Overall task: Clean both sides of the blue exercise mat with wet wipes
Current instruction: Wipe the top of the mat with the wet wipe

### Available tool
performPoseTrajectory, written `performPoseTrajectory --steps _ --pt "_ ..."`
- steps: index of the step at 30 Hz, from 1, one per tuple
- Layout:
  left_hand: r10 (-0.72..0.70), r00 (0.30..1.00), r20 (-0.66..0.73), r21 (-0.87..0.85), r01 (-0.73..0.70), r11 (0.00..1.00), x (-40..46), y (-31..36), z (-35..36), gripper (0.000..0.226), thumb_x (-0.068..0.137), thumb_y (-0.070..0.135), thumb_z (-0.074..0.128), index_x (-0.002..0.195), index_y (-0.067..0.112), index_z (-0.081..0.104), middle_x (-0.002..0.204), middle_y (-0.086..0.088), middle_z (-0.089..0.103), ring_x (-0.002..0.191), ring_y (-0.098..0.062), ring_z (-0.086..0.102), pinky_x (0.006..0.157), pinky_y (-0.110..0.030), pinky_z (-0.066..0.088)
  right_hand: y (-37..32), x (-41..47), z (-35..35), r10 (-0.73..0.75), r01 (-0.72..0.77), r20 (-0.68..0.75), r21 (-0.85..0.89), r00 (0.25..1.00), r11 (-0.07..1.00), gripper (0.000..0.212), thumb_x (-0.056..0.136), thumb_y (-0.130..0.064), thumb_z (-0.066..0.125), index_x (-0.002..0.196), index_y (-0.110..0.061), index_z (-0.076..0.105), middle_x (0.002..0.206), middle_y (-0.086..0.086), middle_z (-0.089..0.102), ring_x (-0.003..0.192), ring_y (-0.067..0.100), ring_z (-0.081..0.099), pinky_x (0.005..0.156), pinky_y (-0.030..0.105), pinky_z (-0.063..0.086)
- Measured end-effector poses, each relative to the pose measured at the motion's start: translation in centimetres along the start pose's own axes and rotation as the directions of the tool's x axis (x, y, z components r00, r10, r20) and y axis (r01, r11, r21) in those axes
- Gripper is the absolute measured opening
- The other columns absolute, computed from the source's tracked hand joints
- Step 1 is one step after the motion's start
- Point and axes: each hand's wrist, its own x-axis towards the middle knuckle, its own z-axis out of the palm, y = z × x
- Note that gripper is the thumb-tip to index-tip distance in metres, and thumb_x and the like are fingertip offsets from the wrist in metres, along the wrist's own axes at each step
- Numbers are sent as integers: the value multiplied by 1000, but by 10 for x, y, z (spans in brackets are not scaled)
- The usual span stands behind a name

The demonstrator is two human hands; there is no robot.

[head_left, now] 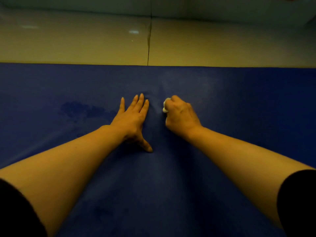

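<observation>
Head view: right hand (181, 113) is closed into a fist around a crumpled white wet wipe (165, 105), of which only a small part shows past the knuckles; the fist bears down on the blue exercise mat (239, 103). Left hand (132, 118) lies flat on the mat just beside it, palm down, fingers straight and slightly spread, thumb splayed back toward the person; it holds nothing. The mat spreads flat across the whole lower view under both forearms. A darker damp-looking patch (77, 111) marks the mat left of the left hand. Black sleeves (297, 202) show at both lower corners. Beyond the mat's far edge lies a glossy tiled floor (85, 41) with one dark seam.
</observation>
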Motion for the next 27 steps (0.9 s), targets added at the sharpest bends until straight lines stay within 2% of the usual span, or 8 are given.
performPoseTrajectory --steps 2,5,8,13,16,23,25,27 --pt "-3 1000 5 -2 3 1000 0 1 -1 157 47 78 73 148 9 -25 155 -11 -32 144 -26 -27 115 -57 -13 26 -3 -11 31 -31 -8 35 999 999 11 81 -7 59 92 -7 59 105 13 53 87 38 56 72 41 48" --pt "-11 1000 12 -21 11 1000 0 4 -3 157 47 75 76 148 9 -25 155 -11 -31 143 -27 -27 117 -52 -13 70 -10 -28 246 -242 -108 46 963 969 12 80 -4 59 90 -10 60 104 12 52 86 37 56 69 37 46" --pt "-28 1000 13 -52 29 998 1 7 -5 159 46 71 80 148 7 -24 155 -11 -31 144 -28 -27 118 -50 -12 65 -10 -23 364 -364 -157 31 918 931 13 81 -5 60 93 -6 59 106 15 55 91 37 56 71 35 43" --pt "-52 999 13 -120 53 991 3 10 -4 161 45 64 85 148 5 -23 155 -13 -32 143 -28 -27 119 -44 -10 -10 -20 7 137 -136 5 162 991 977 17 79 -9 65 91 -9 53 104 13 55 90 35 56 72 38 44" --pt "-37 999 -1 -162 36 986 2 7 -3 161 44 62 86 149 7 -23 155 -11 -32 143 -27 -28 119 -43 -10 -8 -26 2 11 -27 108 147 994 989 19 77 -8 65 91 -11 52 102 11 55 88 33 57 70 39 46" --pt "-37 999 -14 -197 34 980 3 6 -2 160 44 60 87 149 8 -22 155 -10 -31 143 -27 -29 119 -44 -11 47 -24 -16 346 -345 -109 29 932 938 17 79 -10 64 94 -10 57 105 13 58 93 34 57 70 32 40" --pt "-49 999 -9 -195 46 980 4 8 -1 161 44 60 87 149 7 -22 155 -10 -31 143 -28 -28 119 -45 -11 24 -26 -5 349 -343 -124 62 929 937 18 79 -10 63 96 -8 57 106 14 58 93 35 57 72 33 41" --pt "-58 998 -10 -181 55 982 6 10 -1 161 44 60 88 149 7 -22 155 -11 -31 143 -28 -28 119 -46 -10 -2 -31 7 231 -222 -62 127 971 967 18 78 -10 65 94 -8 56 103 12 58 90 33 57 70 32 41"
